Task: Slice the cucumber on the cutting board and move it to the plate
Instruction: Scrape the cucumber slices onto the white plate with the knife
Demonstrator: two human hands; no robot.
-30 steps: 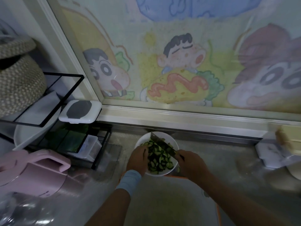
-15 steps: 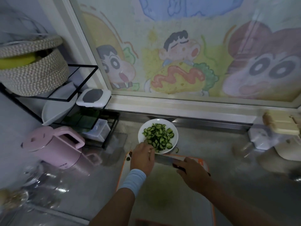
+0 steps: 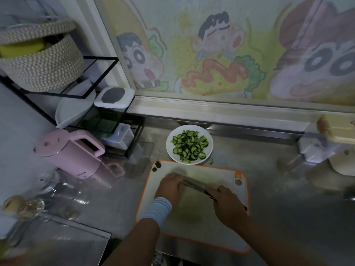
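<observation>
Steel knife, gripped by right hand, has retreated from plate onto cutting board; left hand fingers unclear.

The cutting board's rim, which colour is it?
The rim is orange; the head view shows it best.

Open counter R of plate — pink kettle & black rack crowd L side.
</observation>
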